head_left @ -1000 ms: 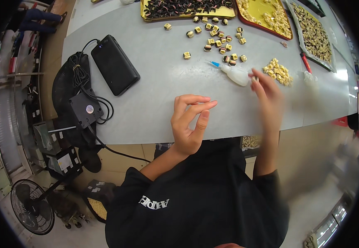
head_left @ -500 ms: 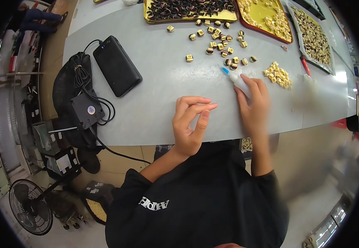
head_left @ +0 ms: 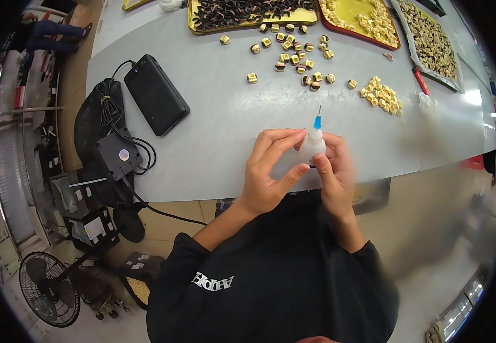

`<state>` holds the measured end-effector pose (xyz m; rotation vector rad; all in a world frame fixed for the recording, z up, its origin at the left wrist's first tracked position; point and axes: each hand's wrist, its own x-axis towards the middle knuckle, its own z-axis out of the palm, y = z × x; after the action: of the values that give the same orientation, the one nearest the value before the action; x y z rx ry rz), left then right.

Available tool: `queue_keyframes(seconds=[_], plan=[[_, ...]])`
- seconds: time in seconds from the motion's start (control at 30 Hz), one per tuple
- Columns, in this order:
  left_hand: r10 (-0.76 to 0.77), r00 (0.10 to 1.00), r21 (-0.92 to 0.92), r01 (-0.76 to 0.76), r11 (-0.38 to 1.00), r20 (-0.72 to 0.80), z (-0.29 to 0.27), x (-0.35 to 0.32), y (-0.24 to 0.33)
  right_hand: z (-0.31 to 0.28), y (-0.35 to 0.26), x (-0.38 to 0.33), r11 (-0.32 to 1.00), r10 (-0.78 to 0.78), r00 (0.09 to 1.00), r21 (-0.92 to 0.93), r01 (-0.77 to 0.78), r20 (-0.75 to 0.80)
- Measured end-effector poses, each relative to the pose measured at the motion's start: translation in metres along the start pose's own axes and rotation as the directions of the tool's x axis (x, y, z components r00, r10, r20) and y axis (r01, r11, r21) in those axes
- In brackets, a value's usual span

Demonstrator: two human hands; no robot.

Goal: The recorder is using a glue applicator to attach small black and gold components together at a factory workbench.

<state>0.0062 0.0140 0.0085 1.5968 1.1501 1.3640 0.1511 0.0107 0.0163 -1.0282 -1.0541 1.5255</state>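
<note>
My right hand [head_left: 337, 177] grips a small white needle-tip squeeze bottle [head_left: 313, 147], its thumb in front and fingers behind. The bottle stands upright in the grip, its blue collar and thin metal needle pointing away from me. My left hand [head_left: 268, 171] is beside it on the left, thumb and fingers apart, fingertips close to the bottle's side; whether they touch it I cannot tell. Beyond the hands lie several small cream-and-black assembled pieces [head_left: 294, 59] with pink bits. A heap of small cream pieces [head_left: 381, 96] sits to their right.
Along the far side are a yellow tray of dark curved pieces [head_left: 193, 23], a red-rimmed tray of cream pieces [head_left: 368, 41] and a tray of mixed pieces [head_left: 459, 83]. A red-handled tool [head_left: 421, 81] lies at right. At left are a black power bank [head_left: 156, 94] and a cable [head_left: 111, 111].
My right hand has lifted the bottle off the table and brought it nearer, toward my left hand, with the needle now upright. The left hand's fingers have straightened and moved slightly right.
</note>
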Motion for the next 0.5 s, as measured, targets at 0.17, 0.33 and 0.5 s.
queue_keyframes(seconds=[0.17, 0.33, 0.5], plan=[[0.002, 0.997, 0.071, -0.007, 0.997, 0.078, -0.0002, 0.0003, -0.0013, 0.0018, 0.0049, -0.0034, 0.999, -0.036, 0.997, 0.017, 0.035, 0.061], [-0.002, 0.996, 0.076, -0.005, 0.997, 0.089, 0.0003, -0.0011, -0.0037, 0.0009, 0.0068, -0.0051, 0.999, -0.024, 0.996, 0.034, 0.021, 0.088], [-0.024, 0.997, 0.061, 0.020, 0.998, 0.072, 0.0008, -0.0014, -0.0037, 0.0012, 0.0071, -0.0060, 1.000, -0.010, 0.996, 0.021, 0.009, 0.091]])
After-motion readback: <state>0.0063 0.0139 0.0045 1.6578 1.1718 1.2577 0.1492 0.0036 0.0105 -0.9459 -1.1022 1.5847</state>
